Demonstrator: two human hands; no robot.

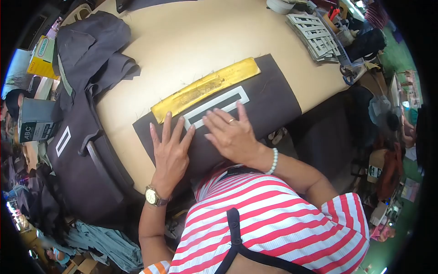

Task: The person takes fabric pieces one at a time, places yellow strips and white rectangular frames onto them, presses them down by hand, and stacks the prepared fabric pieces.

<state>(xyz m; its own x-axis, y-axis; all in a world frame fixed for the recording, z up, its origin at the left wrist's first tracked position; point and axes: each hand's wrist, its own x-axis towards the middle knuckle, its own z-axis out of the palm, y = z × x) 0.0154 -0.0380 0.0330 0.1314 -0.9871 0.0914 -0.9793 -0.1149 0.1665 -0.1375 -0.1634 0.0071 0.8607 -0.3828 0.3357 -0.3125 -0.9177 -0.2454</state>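
Note:
A dark brown fabric panel [273, 98] lies flat on the tan table [191, 41]. A white rectangular frame piece [218, 106] sits on it, beside a long yellow metal bar [205, 86] laid along the panel's far edge. My left hand [169, 148], with a wristwatch, presses flat on the fabric, fingers spread, fingertips near the frame's left end. My right hand [232, 133], with a ring and a bead bracelet, lies flat on the fabric, fingers touching the frame's near edge.
A heap of dark fabric pieces [86, 105] covers the table's left side, one with a white frame [63, 140] on it. A stack of white frame pieces [317, 36] sits at the far right. Boxes [39, 118] and clutter surround the table.

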